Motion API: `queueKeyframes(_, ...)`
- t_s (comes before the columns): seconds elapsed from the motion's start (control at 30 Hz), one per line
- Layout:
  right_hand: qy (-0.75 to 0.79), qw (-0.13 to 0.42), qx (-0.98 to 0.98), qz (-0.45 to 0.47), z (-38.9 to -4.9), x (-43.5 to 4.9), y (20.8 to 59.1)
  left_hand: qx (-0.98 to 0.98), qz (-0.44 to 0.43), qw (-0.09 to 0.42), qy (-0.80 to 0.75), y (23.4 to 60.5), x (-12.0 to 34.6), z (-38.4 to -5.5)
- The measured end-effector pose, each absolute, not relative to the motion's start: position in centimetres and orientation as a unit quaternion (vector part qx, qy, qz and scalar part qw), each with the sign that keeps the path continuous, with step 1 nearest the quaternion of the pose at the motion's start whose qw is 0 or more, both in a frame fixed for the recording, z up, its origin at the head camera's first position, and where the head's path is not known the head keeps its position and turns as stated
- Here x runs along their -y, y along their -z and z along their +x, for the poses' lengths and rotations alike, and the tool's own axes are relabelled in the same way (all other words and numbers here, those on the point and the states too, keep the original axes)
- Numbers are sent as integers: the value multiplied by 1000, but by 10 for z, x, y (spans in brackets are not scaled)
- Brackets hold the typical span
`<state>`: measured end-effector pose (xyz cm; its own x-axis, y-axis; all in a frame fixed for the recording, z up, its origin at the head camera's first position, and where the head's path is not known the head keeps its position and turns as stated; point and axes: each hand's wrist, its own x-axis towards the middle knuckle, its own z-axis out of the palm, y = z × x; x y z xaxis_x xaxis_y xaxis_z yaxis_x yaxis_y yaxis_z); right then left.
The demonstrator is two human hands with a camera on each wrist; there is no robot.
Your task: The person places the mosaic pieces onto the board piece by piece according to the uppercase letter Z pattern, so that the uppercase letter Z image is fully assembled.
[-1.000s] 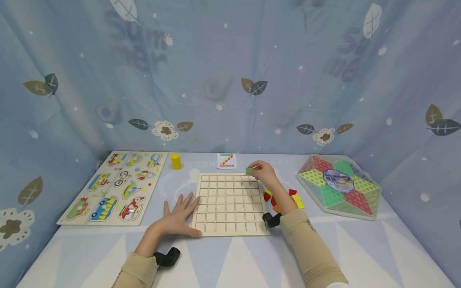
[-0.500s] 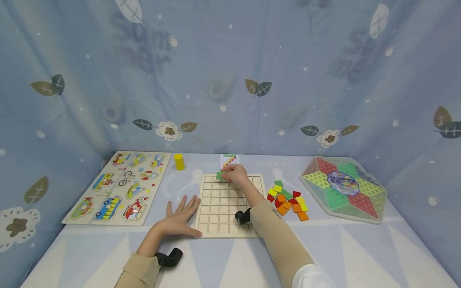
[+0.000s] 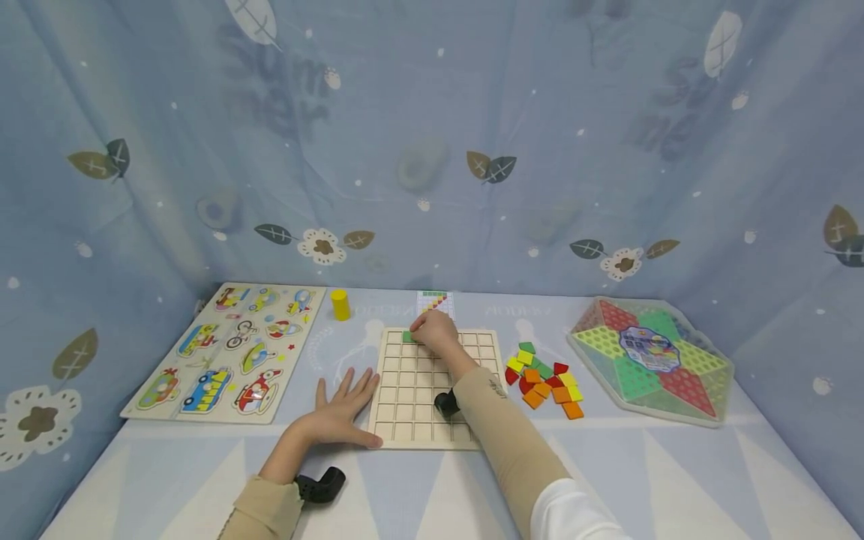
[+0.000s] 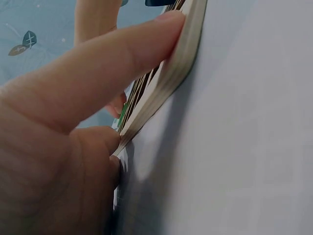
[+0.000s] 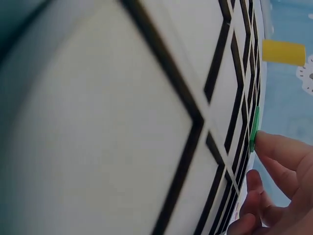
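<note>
A: Where is the green tile (image 3: 407, 337), and how is it held?

B: It is seen at the far row of the grid board (image 3: 432, 445), second cell from the left. Its right side appears to be pinched by the fingers of the right hand (image 3: 435, 332); the fingers of the left hand (image 3: 340, 420) are spread, its thumb laid on the board's near-left corner.

A: What could go wrong?

B: A grid line could be caught if the tile is lowered askew, and it could be left tipped. It could be dragged sideways if it is released unevenly. If the thumb's pressure is slackened, the board could be shifted across the worktop (image 3: 391, 510).

A: Which way is the tile pointed?

B: No clear long axis is shown: a roughly square outline is seen, part-covered by the fingers, its edges nearly in line with the grid. From the right wrist it is seen almost edge-on, near parallel with the board; whether it is fully seated cannot be told.
</note>
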<state>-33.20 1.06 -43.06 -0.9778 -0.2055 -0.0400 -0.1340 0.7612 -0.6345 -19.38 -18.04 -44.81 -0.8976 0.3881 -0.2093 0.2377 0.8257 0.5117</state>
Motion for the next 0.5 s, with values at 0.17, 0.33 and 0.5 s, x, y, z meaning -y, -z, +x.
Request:
queueKeyframes(0.17,330,46,-938,-91,-333,-15,430,-942,169,153,-247,449,180,-196)
queueKeyframes(0.33,403,42,-911,-80,-334,-35,430,-940,174,154,-248,451,181,-197)
queueKeyframes(0.5,424,37,-904,-40,-335,-67,428,-940,174,157,-247,451,182,-196)
